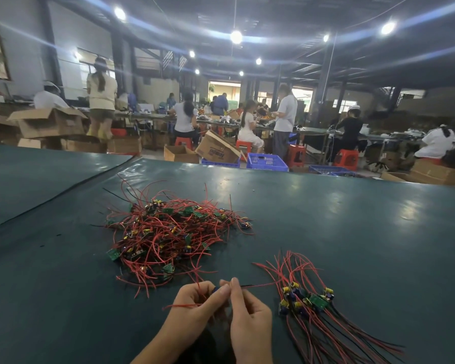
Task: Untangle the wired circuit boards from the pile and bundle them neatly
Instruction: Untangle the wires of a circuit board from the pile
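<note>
A tangled pile [168, 232] of small green circuit boards with red and black wires lies on the dark green table [352, 232], ahead of my hands. To the right lies a sorted bundle [305, 300] of boards with their wires laid side by side. My left hand [195, 303] and my right hand [247, 311] meet near the table's front edge and pinch one wired board [216, 289] between their fingertips. Its red wires trail left and right from my fingers. The board itself is mostly hidden by my fingers.
A seam [63, 190] runs diagonally across the table mat at the left. Beyond the far edge stand cardboard boxes [218, 149], blue crates [267, 162] and red stools [347, 158], with several people working at other benches.
</note>
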{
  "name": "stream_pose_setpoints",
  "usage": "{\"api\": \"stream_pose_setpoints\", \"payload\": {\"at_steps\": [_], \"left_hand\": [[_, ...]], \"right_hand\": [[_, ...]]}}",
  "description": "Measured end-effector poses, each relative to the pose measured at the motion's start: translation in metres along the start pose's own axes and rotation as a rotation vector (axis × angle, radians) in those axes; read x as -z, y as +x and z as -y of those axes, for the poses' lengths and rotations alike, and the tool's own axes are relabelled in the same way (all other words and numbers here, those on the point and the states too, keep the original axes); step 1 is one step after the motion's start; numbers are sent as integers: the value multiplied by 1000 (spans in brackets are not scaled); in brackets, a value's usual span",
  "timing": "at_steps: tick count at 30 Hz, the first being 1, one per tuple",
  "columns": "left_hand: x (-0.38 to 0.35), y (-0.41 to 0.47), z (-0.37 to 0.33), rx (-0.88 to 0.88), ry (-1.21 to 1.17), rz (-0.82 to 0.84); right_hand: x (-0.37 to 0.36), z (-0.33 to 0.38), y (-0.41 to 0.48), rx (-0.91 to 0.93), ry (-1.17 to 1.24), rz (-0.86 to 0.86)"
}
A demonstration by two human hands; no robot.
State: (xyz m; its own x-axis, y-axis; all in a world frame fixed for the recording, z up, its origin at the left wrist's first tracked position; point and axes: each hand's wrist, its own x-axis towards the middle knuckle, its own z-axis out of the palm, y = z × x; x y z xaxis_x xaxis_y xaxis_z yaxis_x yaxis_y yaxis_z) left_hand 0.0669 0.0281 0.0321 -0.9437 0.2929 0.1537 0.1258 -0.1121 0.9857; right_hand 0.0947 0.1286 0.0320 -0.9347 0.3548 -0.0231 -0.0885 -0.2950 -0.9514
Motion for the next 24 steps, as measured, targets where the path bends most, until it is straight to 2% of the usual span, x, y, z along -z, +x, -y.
{"api": "stream_pose_setpoints", "payload": {"at_steps": [4, 7, 10, 12, 14, 17, 20, 24], "left_hand": [[0, 1, 0, 0, 37, 25], [5, 3, -1, 7, 27, 15], [6, 3, -1, 1, 39, 40], [4, 3, -2, 4, 24, -8], [3, 4, -1, 22, -45, -155], [5, 7, -1, 76, -318, -333], [8, 8, -5, 99, -520, -384], [8, 8, -16, 150, -578, -330]], "right_hand": [[12, 4, 12, 15, -56, -152], [27, 12, 25, -42, 120, -277], [37, 16, 33, -44, 251, -318], [38, 17, 32, 5, 235, -293], [38, 16, 30, 76, 176, -250], [35, 14, 24, 121, 156, -164], [32, 18, 18, 121, 208, -36], [34, 19, 18, 27, 292, 55]]}}
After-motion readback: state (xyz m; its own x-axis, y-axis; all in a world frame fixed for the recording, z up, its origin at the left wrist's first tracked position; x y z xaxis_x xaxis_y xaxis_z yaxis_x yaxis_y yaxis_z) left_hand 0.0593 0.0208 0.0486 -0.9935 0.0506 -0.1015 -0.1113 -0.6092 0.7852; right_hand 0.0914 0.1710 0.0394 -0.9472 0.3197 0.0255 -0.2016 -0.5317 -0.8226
